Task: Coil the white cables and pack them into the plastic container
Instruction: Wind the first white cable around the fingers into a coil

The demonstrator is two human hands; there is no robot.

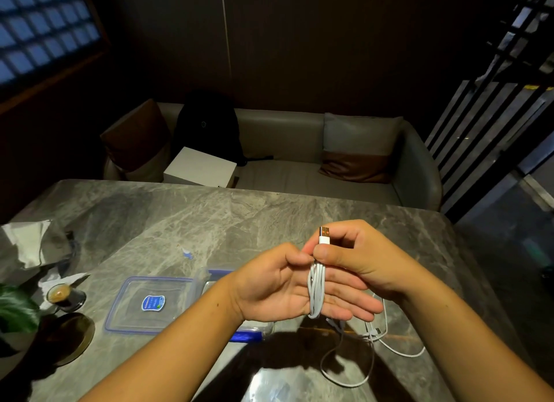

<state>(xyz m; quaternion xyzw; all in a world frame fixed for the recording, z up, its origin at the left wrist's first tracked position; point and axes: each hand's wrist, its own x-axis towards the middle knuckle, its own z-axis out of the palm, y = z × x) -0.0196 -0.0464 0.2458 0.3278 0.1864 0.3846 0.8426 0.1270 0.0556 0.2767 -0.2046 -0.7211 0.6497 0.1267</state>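
one coiled cable (316,287) | two hands: left hand (287,284), right hand (359,259) | one lid (150,302)

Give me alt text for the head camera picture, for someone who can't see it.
Two hands hold a coiled white cable above a marble table: the right hand pinches its plug end upright, and the loops hang around the left hand. A container lid lies to the left; a loose cable lies below.

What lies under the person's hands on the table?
Loose white cables trail on the marble table, and part of the plastic container shows. The left hand and forearm cover the container's inside.
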